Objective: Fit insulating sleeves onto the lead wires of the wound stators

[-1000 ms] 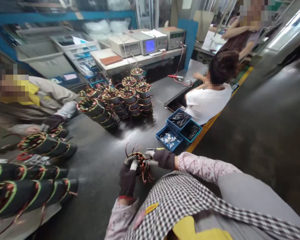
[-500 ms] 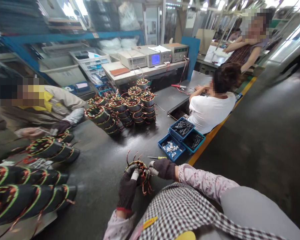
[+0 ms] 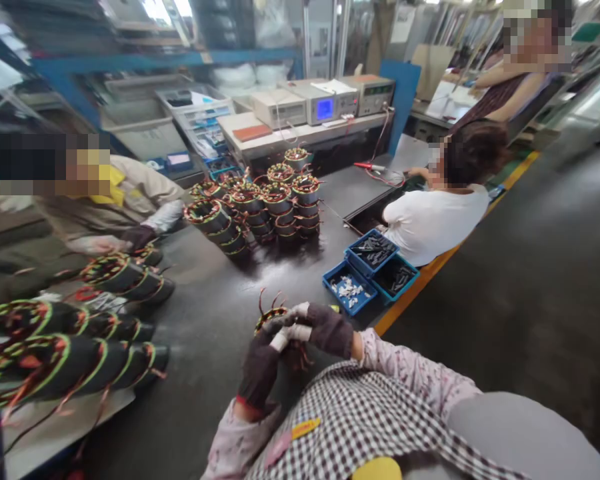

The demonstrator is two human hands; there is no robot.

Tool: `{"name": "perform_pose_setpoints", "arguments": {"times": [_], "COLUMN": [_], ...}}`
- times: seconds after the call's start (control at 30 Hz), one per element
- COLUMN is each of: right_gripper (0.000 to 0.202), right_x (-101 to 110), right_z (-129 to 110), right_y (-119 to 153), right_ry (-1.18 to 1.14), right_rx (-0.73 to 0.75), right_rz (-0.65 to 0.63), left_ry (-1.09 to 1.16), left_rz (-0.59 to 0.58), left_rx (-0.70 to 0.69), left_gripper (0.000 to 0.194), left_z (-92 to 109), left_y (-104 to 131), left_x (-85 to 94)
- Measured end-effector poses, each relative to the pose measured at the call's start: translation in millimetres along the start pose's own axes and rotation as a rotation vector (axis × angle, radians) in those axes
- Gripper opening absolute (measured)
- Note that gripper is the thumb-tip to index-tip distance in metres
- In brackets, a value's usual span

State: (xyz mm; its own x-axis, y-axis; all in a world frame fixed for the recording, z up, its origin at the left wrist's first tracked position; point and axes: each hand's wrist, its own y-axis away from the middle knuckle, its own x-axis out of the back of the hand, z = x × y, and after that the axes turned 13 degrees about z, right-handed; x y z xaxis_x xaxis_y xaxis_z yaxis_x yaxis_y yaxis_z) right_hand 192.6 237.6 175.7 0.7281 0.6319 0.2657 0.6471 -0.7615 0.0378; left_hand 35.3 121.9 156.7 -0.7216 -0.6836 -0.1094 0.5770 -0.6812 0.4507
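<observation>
A wound motor stator [image 3: 271,313] with copper leads sticking up stands on the dark table in front of me. My left hand [image 3: 261,360], in a dark glove with taped fingertips, grips it from the near left side. Across its top reaches my right hand [image 3: 327,331], gloved the same way. The right fingers are pinched together and meet the left ones over the windings; whatever lies between them is hidden. Loose leads [image 3: 300,357] hang below the hands. Behind my right hand only the yellow end of a screwdriver handle [image 3: 335,309] shows.
Blue bins hold white pieces [image 3: 349,291] and black pieces [image 3: 373,250]. Stacked stators [image 3: 275,213] stand at the back; more rows [image 3: 75,360] lie left. A co-worker [image 3: 145,200] works at the left, another [image 3: 430,220] sits at the right. Test instruments [image 3: 325,107] line the bench.
My right hand has moved left, from the stator's right side onto its top, against my left fingers. It now covers most of the screwdriver. The camera view has shifted slightly.
</observation>
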Motion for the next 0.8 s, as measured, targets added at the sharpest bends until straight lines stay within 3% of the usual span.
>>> {"name": "perform_pose_setpoints", "arguments": {"times": [0.13, 0.27, 0.33, 0.5, 0.63, 0.8], "right_gripper": [0.023, 0.020, 0.022, 0.040, 0.045, 0.047], "right_x": [-2, -1, 0, -1, -13, -24], "right_z": [2, 23, 38, 92, 129, 144], "right_y": [11, 20, 23, 34, 41, 38], "right_ry": [0.014, 0.045, 0.012, -0.044, 0.033, 0.091], "right_rx": [-0.107, -0.002, -0.053, -0.297, -0.304, -0.267], "right_rz": [-0.094, -0.081, -0.009, 0.208, 0.213, 0.255], "left_ry": [-0.053, -0.036, 0.021, 0.180, 0.163, 0.176], "left_rz": [-0.129, -0.123, -0.082, 0.159, 0.150, 0.139], "left_rx": [0.061, 0.040, 0.044, 0.019, 0.019, 0.048], "left_gripper": [0.049, 0.044, 0.044, 0.045, 0.042, 0.040], "left_z": [5, -11, -19, -28, -29, -32], "left_y": [14, 9, 1, -17, -19, -16], "left_x": [-4.1, -0.4, 4.2, 9.9, 8.5, 6.1]}}
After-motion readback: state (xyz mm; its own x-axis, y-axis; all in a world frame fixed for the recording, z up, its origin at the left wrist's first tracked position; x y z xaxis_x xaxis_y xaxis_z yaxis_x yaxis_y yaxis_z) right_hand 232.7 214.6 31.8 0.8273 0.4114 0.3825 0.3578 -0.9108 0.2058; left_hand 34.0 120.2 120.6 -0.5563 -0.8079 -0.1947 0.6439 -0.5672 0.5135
